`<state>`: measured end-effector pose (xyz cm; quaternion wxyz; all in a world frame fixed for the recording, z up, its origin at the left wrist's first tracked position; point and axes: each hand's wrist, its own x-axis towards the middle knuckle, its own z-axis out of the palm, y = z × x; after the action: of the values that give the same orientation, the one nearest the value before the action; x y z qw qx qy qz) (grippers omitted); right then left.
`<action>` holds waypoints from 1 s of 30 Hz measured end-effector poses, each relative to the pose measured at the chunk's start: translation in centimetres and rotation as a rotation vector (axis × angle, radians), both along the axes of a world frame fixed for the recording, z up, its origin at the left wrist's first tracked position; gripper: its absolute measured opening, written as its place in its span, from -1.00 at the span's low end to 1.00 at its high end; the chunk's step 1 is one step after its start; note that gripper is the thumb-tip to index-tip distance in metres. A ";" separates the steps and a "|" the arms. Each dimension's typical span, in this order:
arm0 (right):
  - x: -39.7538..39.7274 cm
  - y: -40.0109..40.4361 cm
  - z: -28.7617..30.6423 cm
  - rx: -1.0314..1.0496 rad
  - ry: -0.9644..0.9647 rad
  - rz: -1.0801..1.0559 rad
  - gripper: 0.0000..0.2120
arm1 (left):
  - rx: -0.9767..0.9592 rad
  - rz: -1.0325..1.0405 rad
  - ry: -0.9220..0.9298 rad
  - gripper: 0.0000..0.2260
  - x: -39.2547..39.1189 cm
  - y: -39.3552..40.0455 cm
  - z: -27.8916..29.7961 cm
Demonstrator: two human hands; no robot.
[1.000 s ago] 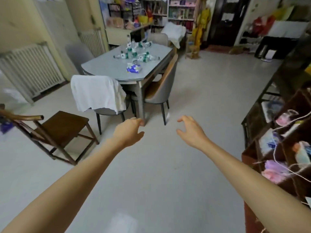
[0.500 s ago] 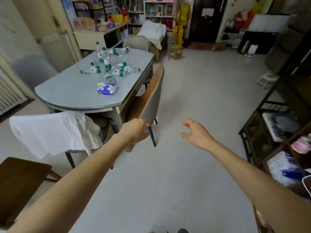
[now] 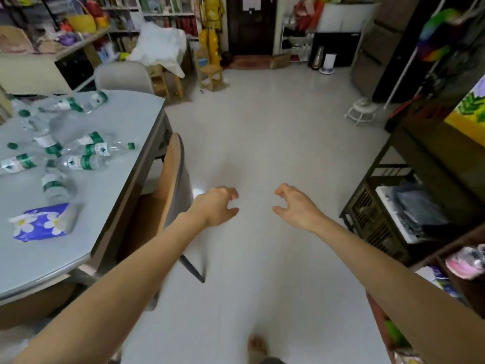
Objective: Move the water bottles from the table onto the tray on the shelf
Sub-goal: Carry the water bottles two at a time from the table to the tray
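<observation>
- Head view, only camera. Both arms reach forward over bare floor [image 3: 262, 132], level with each other and apart.
- Left hand [image 3: 215, 206]: grip loosely spread, fingers curled, thumb apart from them, holding nothing. It hangs over the floor just right of the chair back [image 3: 172, 177], not touching it.
- Right hand [image 3: 296, 206]: grip likewise spread, fingers hooked, thumb out toward the left hand, empty. It is well apart from the shelf unit [image 3: 378, 195] on the right.
- Bench [image 3: 110, 195]: grey top, fills the left of the frame; its right edge runs beside the chair.
- Water bottles [image 3: 84, 162]: clear, green labels and caps, scattered across the far half of the bench. Most lie on their sides. One pair lies close to the right edge, one bottle with its cap [image 3: 130, 146] pointing at that edge. Another bottle [image 3: 78, 105] lies near the far right corner. One bottle [image 3: 55, 186] sits nearer the front, just behind the tissue pack. Exact count uncertain; the left group is motion-blurred.
- Tissue pack [image 3: 43, 225]: blue with white flowers, lying on the near half of the bench, away from the right edge.
- Both hands are well clear of every bottle.
- Shelf unit: dark frame, lower tier holds a white bin [image 3: 399, 214] with dark contents. Cannot tell which item is the tray.
- A bare foot [image 3: 257, 346] shows at the bottom edge.
</observation>
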<state>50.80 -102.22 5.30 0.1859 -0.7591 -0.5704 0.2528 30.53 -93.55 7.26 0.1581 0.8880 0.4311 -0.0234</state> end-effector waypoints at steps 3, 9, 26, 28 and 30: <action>3.1 8.5 0.5 0.004 -0.030 0.020 -0.59 | -0.013 0.053 -0.068 -0.63 2.8 7.6 -0.3; 5.7 23.6 -0.5 -0.041 -0.049 0.111 -0.61 | -0.043 0.121 -0.072 -0.63 5.7 21.4 -1.5; 11.2 67.0 -0.9 -0.006 -0.389 0.432 -0.60 | -0.009 0.272 -0.002 -0.64 12.6 61.4 -3.7; 10.2 72.6 -1.9 0.000 -0.396 0.536 -0.61 | -0.025 0.390 -0.015 -0.65 11.2 65.2 -4.8; 8.6 77.9 -2.9 0.009 -0.409 0.668 -0.62 | -0.051 0.538 -0.031 -0.68 9.2 68.2 -5.7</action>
<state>59.38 -24.32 2.38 -0.0210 -0.5655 -0.8124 0.1406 39.74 -25.33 1.54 0.1875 0.7373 0.6486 0.0222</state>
